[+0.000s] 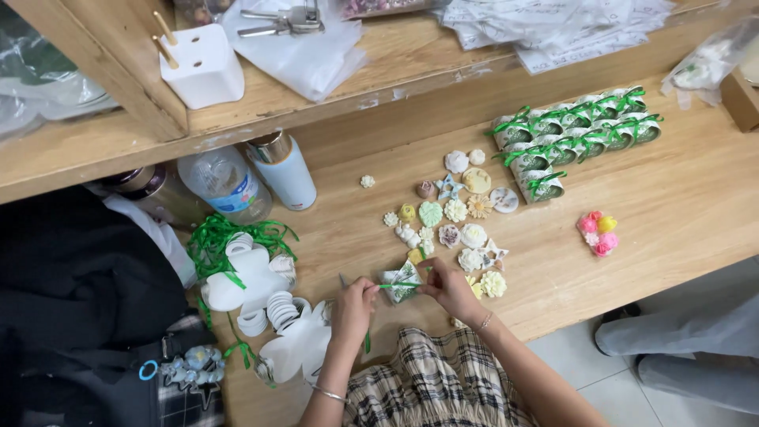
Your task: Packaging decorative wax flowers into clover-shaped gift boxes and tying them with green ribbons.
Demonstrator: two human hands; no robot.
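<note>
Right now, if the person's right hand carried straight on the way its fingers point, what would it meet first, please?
The right hand points left at the small green-ribboned wrapped packet it already pinches; beyond that, probably the left hand.

My left hand [353,304] and right hand [447,286] pull a green ribbon [398,285] taut across a small wrapped packet [401,285]; moulded flower pieces [457,223] lie just beyond on the counter [680,198].

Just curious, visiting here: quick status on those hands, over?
Left hand and right hand both pinching a green ribbon across a small wrapped bundle. Little moulded flowers lie just beyond.
</note>
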